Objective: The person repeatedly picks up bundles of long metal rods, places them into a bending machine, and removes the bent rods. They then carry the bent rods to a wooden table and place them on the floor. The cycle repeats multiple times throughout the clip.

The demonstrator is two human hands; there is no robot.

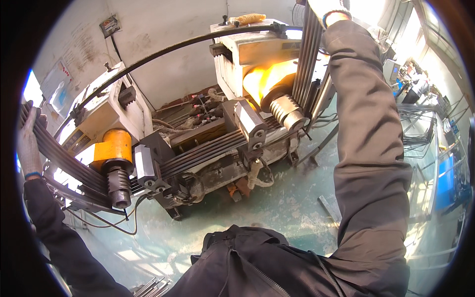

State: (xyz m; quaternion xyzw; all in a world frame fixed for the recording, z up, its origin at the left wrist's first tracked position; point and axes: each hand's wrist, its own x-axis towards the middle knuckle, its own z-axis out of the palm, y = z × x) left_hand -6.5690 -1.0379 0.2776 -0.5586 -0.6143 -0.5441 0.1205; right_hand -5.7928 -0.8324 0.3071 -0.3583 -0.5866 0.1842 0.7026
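Note:
A bundle of thin dark metal rods (208, 155) runs across a bending machine, with both ends bent upward. At the far left, my left hand (30, 143), in a pale glove with dark fingertips, is closed around the left end of the bundle. My right hand (327, 7), also gloved, is at the top by the raised right end, apparently closed around it; the picture's edge cuts off part of it. The rods pass by a grooved left roller (119, 185) and a grooved right roller (287, 113), next to grey clamp blocks (251, 120).
Two white machine heads (106, 111) with yellow parts stand before a stained wall. A dark curved hose (173, 49) arches between them. Cables loop near the green floor (257, 213). Wire frames (418, 123) and a blue panel (445, 183) are at the right; loose rods (151, 287) lie lower left.

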